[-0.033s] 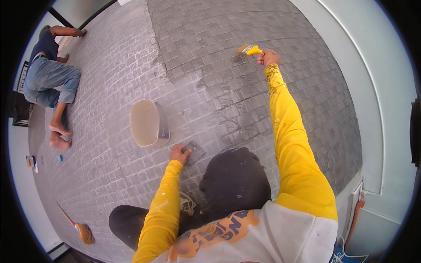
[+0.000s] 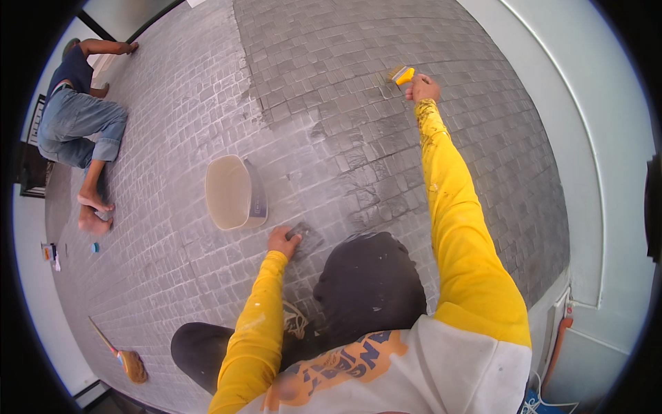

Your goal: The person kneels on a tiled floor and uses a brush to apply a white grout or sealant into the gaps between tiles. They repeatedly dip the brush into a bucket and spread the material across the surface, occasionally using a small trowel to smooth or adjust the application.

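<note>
In my right hand [image 2: 423,88], stretched far out to the right, is a flat paintbrush [image 2: 404,76] with a yellow handle and pale bristles. It is over the darker, wet-looking stretch of the block-patterned floor [image 2: 358,103]. My left hand [image 2: 283,241] rests low near the floor, fingers curled and thumb to the right. A dark grey patch [image 2: 307,241] lies against that thumb; I cannot tell whether it is a held rag or damp floor. Just beyond the left hand stands a cream, open-topped bucket [image 2: 256,196]; no contents can be made out.
A co-worker [image 2: 83,117] in jeans crouches barefoot at the far left. A brush [image 2: 132,366] with a long handle lies at the lower left, and a small blue object [image 2: 95,247] lies farther off. A pale wall [image 2: 579,138] runs along the right. My bent knee [image 2: 372,283] is between my arms.
The paintbrush has shifted slightly right and its handle has turned in my right hand. My left hand and the bucket look unmoved.
</note>
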`<state>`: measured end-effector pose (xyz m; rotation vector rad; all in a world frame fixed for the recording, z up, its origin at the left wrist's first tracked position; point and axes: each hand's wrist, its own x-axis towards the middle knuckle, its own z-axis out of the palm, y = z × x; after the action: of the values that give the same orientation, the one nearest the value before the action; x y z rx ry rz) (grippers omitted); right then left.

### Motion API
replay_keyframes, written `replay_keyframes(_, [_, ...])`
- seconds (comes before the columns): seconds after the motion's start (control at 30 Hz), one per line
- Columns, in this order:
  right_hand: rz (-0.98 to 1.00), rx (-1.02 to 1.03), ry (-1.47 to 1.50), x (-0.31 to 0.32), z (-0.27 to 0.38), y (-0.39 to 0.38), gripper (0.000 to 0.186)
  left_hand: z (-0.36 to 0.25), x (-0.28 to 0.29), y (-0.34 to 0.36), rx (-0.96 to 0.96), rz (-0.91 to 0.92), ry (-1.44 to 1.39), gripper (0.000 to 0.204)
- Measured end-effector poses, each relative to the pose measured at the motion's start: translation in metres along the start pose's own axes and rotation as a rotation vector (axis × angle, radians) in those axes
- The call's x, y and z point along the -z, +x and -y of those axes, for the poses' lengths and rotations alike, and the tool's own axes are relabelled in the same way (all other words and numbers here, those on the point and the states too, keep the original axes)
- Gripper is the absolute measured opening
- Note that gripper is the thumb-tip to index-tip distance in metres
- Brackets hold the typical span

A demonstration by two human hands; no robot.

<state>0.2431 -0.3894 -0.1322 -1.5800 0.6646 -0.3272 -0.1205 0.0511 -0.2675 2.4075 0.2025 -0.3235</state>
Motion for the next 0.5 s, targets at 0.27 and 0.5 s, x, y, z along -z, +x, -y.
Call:
replay_keyframes(0.27, [0.738, 0.642, -0.807, -0.097, -0.03, -0.167, 0.04, -0.005, 0.004, 0.001, 0.036, 0.047, -0.04, 0.042])
replay_keyframes(0.5, [0.656, 0.029, -0.477, -0.055, 0.008, -0.125, 0.036, -0.008, 0.008, -0.002, 0.027, 0.048, -0.046, 0.04])
